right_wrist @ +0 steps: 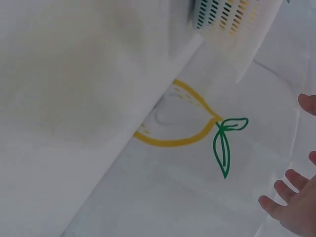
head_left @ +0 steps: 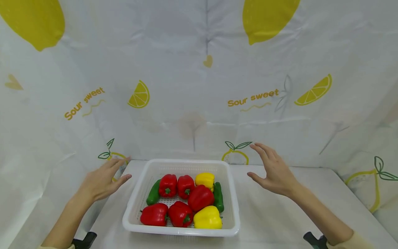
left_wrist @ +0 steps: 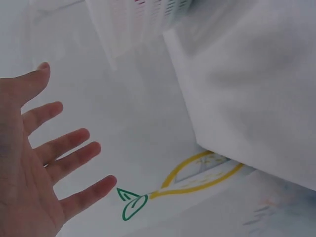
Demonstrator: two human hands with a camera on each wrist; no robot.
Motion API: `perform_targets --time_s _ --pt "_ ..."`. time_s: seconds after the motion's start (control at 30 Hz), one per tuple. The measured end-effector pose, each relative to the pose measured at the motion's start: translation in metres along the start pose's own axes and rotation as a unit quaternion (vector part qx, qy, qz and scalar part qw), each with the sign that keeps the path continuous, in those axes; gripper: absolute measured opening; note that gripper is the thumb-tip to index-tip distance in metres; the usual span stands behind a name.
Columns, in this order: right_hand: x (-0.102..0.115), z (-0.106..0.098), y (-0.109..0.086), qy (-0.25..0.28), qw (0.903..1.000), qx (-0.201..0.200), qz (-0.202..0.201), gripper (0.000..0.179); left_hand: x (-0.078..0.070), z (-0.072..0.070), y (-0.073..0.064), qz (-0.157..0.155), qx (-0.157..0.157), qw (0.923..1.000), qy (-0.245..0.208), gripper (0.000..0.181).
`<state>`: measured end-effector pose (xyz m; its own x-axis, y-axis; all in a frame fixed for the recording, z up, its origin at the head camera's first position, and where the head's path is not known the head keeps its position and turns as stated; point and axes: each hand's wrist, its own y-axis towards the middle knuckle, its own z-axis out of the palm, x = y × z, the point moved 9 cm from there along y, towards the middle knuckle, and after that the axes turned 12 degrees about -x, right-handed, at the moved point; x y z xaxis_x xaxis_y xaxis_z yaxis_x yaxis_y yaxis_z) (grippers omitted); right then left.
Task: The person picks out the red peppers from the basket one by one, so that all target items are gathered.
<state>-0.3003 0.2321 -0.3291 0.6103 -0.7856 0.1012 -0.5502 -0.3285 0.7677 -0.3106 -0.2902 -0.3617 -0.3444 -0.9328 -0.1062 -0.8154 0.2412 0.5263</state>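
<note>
A white plastic basket (head_left: 181, 232) stands on the table between the two hands. In it lie several red bell peppers (head_left: 200, 197), a yellow bell pepper (head_left: 207, 218) at the front right and another yellow bell pepper (head_left: 205, 180) at the back. A green cucumber-like vegetable (head_left: 153, 193) lies along the left wall, a second green one (head_left: 218, 197) along the right wall. My left hand (head_left: 104, 180) hovers left of the basket, fingers spread, holding nothing. To the basket's right my right hand (head_left: 275, 171) is raised, fingers extended and apart, also holding nothing. Neither touches the basket.
The white tabletop (head_left: 267, 218) extends on both sides of the basket. Behind it hangs a white sheet (head_left: 174, 135) printed with lemons and lettering, which also runs down the left and right sides. Dark straps (head_left: 84, 240) sit at the wrists.
</note>
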Motion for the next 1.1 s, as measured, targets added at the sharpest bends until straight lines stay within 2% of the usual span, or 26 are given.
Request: perform_targets --time_s 0.1,0.17,0.3,0.43,0.53,0.67,0.77,0.83,0.9,1.0,1.1 --pt "0.009 0.008 0.003 0.046 0.9982 0.028 0.026 0.091 -0.004 0.003 -0.004 -0.016 0.043 0.9986 -0.027 0.066" --pt "0.014 0.014 0.005 0.073 0.9950 0.049 0.047 0.089 -0.006 0.004 -0.007 -0.026 0.061 0.9970 -0.039 0.066" --pt "0.020 0.025 0.008 0.100 0.9876 0.087 0.084 0.086 -0.005 0.003 -0.015 -0.041 0.077 0.9942 -0.063 0.067" --pt "0.027 0.034 0.010 0.131 0.9805 0.107 0.100 0.082 -0.006 -0.001 -0.025 -0.048 0.086 0.9916 -0.084 0.067" --pt "0.035 0.044 0.010 0.177 0.9700 0.123 0.113 0.082 -0.012 -0.003 -0.033 -0.057 0.106 0.9863 -0.113 0.065" --pt "0.048 0.061 0.009 0.249 0.9453 0.160 0.137 0.076 -0.024 -0.001 -0.044 -0.058 0.143 0.9749 -0.161 0.063" --pt "0.058 0.076 0.006 0.299 0.9202 0.197 0.158 0.070 -0.033 0.004 -0.052 -0.055 0.174 0.9642 -0.192 0.061" --pt "0.065 0.086 0.004 0.328 0.9026 0.220 0.171 0.069 -0.037 0.009 -0.057 -0.067 0.198 0.9544 -0.213 0.061" --pt "0.072 0.095 0.002 0.353 0.8858 0.241 0.181 0.069 -0.040 0.013 -0.061 -0.072 0.210 0.9483 -0.226 0.062" --pt "0.081 0.106 0.001 0.381 0.8632 0.268 0.195 0.072 -0.044 0.015 -0.065 -0.065 0.206 0.9488 -0.230 0.061" --pt "0.088 0.115 0.000 0.397 0.8487 0.288 0.199 0.074 -0.047 0.015 -0.069 -0.046 0.184 0.9554 -0.227 0.062"
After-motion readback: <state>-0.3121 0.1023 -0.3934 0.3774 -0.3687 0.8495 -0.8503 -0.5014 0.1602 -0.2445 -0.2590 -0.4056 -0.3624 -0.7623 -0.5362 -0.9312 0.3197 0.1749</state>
